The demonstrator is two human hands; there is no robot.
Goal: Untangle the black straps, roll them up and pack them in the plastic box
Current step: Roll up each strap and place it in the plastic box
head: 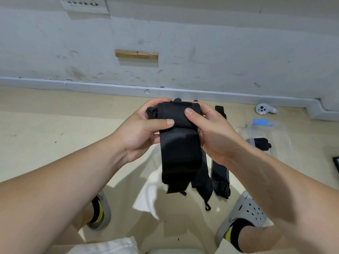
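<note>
A wide black strap (176,153) is partly rolled at its top end, and its loose tail hangs down toward the floor. My left hand (145,129) grips the roll from the left with the thumb across its front. My right hand (211,131) grips it from the right, thumb on top. Two more black straps lie on the floor below: a plain one (203,182) with a loop at its end and a white-striped one (220,178). The clear plastic box (275,143) stands on the floor at the right with a rolled black strap (261,143) inside.
A white cloth (148,197) lies on the beige floor under the hanging strap. A white controller (264,109) rests by the wall's baseboard at the right. My feet in grey clogs (244,215) stand at either side. A dark frame edge (336,165) shows at the far right.
</note>
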